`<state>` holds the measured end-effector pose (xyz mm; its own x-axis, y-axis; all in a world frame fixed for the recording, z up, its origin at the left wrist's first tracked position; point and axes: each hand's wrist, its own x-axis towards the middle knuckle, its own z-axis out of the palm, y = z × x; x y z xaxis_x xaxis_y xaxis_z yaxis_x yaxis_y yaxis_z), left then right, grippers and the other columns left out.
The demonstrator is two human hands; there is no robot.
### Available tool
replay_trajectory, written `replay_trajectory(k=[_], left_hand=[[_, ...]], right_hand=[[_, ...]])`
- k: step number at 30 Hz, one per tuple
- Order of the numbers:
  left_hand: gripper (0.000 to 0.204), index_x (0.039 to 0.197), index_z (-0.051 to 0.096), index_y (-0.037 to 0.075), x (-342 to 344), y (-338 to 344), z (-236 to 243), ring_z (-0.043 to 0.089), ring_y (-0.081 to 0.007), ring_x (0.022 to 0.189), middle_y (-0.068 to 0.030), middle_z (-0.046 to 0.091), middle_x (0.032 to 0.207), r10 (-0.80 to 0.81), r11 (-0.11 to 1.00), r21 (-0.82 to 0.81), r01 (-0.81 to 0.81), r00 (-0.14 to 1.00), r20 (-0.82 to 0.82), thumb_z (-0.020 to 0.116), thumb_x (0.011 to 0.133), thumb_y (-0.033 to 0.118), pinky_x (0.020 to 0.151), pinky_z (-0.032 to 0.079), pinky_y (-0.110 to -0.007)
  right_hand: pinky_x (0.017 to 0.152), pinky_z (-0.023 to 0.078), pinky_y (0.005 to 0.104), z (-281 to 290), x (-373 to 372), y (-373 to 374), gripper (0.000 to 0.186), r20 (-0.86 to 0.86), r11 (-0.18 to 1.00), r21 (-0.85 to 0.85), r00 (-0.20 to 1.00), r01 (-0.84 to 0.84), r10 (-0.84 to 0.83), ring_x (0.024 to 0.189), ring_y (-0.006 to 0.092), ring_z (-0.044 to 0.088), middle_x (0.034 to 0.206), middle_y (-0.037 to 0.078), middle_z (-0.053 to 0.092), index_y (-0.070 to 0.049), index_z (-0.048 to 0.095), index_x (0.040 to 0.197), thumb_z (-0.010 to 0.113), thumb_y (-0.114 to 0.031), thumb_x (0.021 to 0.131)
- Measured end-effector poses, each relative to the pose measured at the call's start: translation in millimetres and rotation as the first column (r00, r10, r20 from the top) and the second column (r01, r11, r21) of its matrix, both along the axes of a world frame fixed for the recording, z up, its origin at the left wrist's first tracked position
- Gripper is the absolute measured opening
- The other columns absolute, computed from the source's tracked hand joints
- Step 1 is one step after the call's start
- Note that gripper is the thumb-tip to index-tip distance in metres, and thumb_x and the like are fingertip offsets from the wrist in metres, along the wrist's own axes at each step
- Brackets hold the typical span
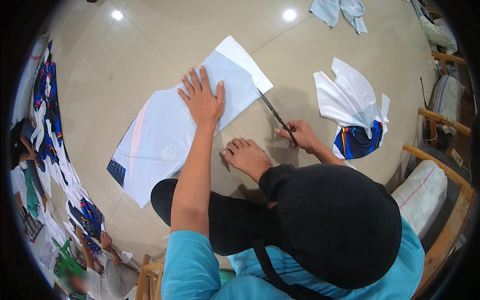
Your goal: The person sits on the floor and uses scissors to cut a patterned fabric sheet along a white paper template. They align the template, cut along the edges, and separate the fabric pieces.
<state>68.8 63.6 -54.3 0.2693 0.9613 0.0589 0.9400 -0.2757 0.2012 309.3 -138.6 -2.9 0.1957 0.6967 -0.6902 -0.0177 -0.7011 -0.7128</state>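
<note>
A pale blue-grey cloth panel (165, 127) lies on the tiled floor, with a dark dotted corner and a faint pink stripe. White cloth (245, 59) sticks out from beneath its upper right end. My left hand (202, 104) presses flat on the panel, fingers spread. Long dark scissors (274, 114) are gripped in my right hand (301, 136). Their tips meet the cloth's right edge, where the pale and white layers border each other. How far the blades are apart cannot be made out. Below the panel, my bare foot (250, 157) rests on the floor.
White cloth pieces (345, 95) and a blue printed piece (359, 140) lie to the right. Pale cloth scraps (340, 12) are at the top. Wooden frames (442, 175) and a stuffed white sack (422, 195) line the right side. Printed cloth (45, 95) and other people occupy the left.
</note>
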Motion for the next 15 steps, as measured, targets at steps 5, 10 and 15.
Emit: replay_trajectory(k=[5,10,15], left_hand=[[0.076,0.166,0.027,0.014,-0.2,0.8,0.0,0.013,-0.0433,0.158,-0.0175,0.021,0.172,0.000,1.000,0.004,0.000,1.000,-0.003,0.041,0.105,0.057,0.126,0.006,-0.064],[0.076,0.166,0.027,0.014,-0.5,0.3,-0.3,0.014,-0.0432,0.158,-0.0170,0.021,0.172,0.000,1.000,0.007,0.000,1.000,0.011,0.041,0.105,0.057,0.126,0.006,-0.064],[0.076,0.166,0.027,0.014,-0.8,0.5,-0.9,0.013,-0.0432,0.159,-0.0167,0.020,0.172,0.002,1.000,0.003,-0.002,1.000,0.003,0.041,0.105,0.057,0.126,0.006,-0.064]], right_hand=[[0.079,0.047,0.0378,-0.1,-1.2,-0.3,0.016,-0.008,1.000,0.002,1.000,0.004,-0.004,0.096,0.0230,0.058,0.104,0.008,0.061,-0.009,0.060,0.111,0.062,-0.017,0.097],[0.078,0.047,0.0375,0.2,-3.4,-1.6,0.016,-0.010,1.000,-0.001,1.000,0.009,-0.009,0.094,0.0226,0.058,0.103,0.008,0.061,-0.009,0.060,0.110,0.063,-0.017,0.097],[0.077,0.047,0.0371,0.4,-4.2,-2.8,0.016,-0.016,1.000,-0.001,1.000,0.017,-0.017,0.093,0.0222,0.058,0.102,0.008,0.061,-0.008,0.060,0.109,0.063,-0.017,0.097]])
